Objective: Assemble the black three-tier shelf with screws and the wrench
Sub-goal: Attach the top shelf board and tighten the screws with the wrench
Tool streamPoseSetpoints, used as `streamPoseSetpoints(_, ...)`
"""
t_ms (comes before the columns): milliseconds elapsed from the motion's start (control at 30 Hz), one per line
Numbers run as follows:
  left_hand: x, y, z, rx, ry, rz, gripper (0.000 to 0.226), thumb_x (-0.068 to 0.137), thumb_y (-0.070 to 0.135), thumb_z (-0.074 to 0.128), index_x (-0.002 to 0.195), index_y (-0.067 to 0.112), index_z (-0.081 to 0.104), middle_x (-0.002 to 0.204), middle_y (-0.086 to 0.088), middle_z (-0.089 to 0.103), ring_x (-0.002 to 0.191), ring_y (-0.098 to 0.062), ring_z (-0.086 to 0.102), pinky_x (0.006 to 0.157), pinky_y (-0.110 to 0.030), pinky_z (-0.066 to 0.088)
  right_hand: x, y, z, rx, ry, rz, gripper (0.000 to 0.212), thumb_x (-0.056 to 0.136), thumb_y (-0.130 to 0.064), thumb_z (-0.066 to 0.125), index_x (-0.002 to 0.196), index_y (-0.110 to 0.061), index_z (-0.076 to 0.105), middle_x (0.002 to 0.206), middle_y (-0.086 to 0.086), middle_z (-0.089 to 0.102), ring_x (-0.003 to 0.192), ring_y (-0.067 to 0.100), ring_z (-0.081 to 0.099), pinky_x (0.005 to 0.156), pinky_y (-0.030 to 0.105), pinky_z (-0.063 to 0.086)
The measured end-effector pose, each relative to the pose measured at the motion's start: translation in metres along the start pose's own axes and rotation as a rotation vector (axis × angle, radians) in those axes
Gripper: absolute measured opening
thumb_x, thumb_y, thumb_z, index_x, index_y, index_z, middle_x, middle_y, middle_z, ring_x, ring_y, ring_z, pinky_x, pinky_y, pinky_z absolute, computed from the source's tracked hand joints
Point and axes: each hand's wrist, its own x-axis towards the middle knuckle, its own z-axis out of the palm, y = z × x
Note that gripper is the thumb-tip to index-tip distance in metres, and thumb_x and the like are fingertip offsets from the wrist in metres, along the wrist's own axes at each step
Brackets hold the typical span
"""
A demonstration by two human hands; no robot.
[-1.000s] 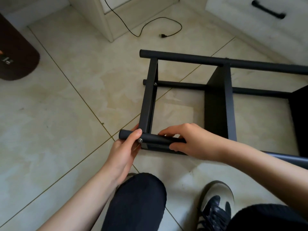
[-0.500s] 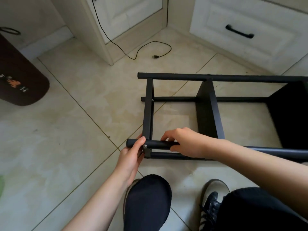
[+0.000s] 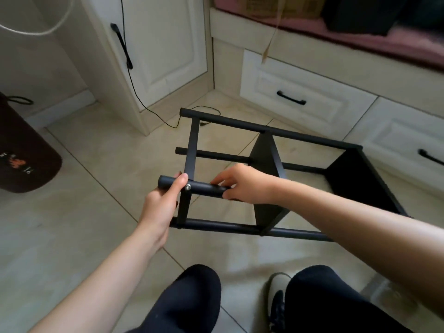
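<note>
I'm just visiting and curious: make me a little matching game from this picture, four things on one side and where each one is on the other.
Things:
1. left hand
2. right hand
3. silver screw
4. black cable

Places:
A. on the pole, between the two hands
B. hanging down the white cabinet to the floor
C. gripping the near pole's end
D. holding the same pole, right of the screw

Pairs: 1-C, 2-D, 3-A, 4-B

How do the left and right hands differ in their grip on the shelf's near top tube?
The left hand grips the near top tube at its free end, left of the silver screw; the right hand holds it right of the screw. The left comes from below with the thumb laid over the tube; the right reaches in from the side, fingers over it. Both grip the same tube.
</note>
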Motion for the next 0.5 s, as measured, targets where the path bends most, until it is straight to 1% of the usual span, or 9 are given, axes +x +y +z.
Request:
streamPoseSetpoints(67,-0.005,0.028,0.000,0.024,-0.032,0.045,0.075,0.051,0.077,0.080,0.105,0.026,0.071,0.115,0.002,0.071,0.117,-0.020,0.060,0.105,-0.043,0.040,-0.010,-0.011,-0.017,0.020,0.047,-0.021,0.043,0.093,-0.004,0.058,0.135,-0.016,0.058,0.124,0.005,0.065,0.109,0.017,0.063,0.095,0.027,0.051)
streamPoseSetpoints(100,-0.009,0.041,0.001,0.044,-0.041,0.066,0.073,0.052,0.078,0.080,0.103,0.026,0.071,0.112,0.003,0.071,0.115,-0.020,0.060,0.104,-0.044,0.039,-0.016,-0.016,-0.026,0.030,0.076,-0.031,0.043,0.093,-0.004,0.059,0.135,-0.016,0.058,0.123,0.004,0.065,0.108,0.016,0.063,0.093,0.025,0.051)
streamPoseSetpoints(167,-0.017,0.067,0.003,0.084,-0.040,0.118,0.067,0.052,0.077,0.077,0.096,0.027,0.072,0.105,0.003,0.073,0.110,-0.020,0.061,0.100,-0.045,0.041,-0.027,-0.025,-0.041,0.052,0.132,-0.044,0.044,0.093,-0.004,0.059,0.135,-0.017,0.058,0.122,0.003,0.066,0.104,0.014,0.064,0.083,0.017,0.051)
streamPoseSetpoints(233,-0.025,0.092,0.007,0.110,-0.042,0.175,0.065,0.050,0.075,0.075,0.094,0.028,0.072,0.102,0.003,0.073,0.107,-0.020,0.063,0.098,-0.044,0.045,-0.039,-0.033,-0.054,0.079,0.185,-0.060,0.044,0.093,-0.005,0.060,0.135,-0.017,0.058,0.122,0.002,0.066,0.100,0.011,0.064,0.073,0.008,0.049)
streamPoseSetpoints(300,-0.032,0.114,0.013,0.136,-0.056,0.232,0.057,0.057,0.070,0.076,0.097,0.031,0.073,0.101,0.005,0.074,0.108,-0.018,0.064,0.102,-0.045,0.045,-0.051,-0.039,-0.064,0.128,0.237,-0.066,0.045,0.092,-0.005,0.061,0.136,-0.016,0.058,0.124,0.002,0.065,0.100,0.009,0.063,0.072,0.006,0.048)
streamPoseSetpoints(367,-0.040,0.134,0.018,0.164,-0.074,0.297,0.051,0.059,0.065,0.077,0.098,0.033,0.074,0.098,0.015,0.075,0.109,-0.012,0.064,0.107,-0.045,0.044,-0.065,-0.044,-0.071,0.198,0.279,-0.073,0.045,0.092,-0.003,0.062,0.135,-0.015,0.058,0.127,0.003,0.065,0.101,0.006,0.062,0.072,0.006,0.049)
streamPoseSetpoints(433,-0.049,0.149,0.026,0.199,-0.094,0.364,0.059,0.055,0.065,0.077,0.105,0.035,0.074,0.100,0.022,0.075,0.110,-0.005,0.065,0.110,-0.040,0.044,-0.081,-0.046,-0.074,0.279,0.315,-0.083,0.045,0.092,-0.002,0.062,0.135,-0.014,0.057,0.124,0.001,0.065,0.091,-0.001,0.062,0.064,0.001,0.047)
streamPoseSetpoints(500,-0.059,0.162,0.035,0.232,-0.110,0.417,0.068,0.055,0.065,0.077,0.115,0.034,0.073,0.102,0.020,0.075,0.109,-0.005,0.066,0.108,-0.037,0.046,-0.097,-0.047,-0.075,0.343,0.366,-0.085,0.045,0.092,-0.001,0.062,0.134,-0.016,0.058,0.119,-0.001,0.066,0.084,-0.005,0.062,0.062,0.000,0.046)
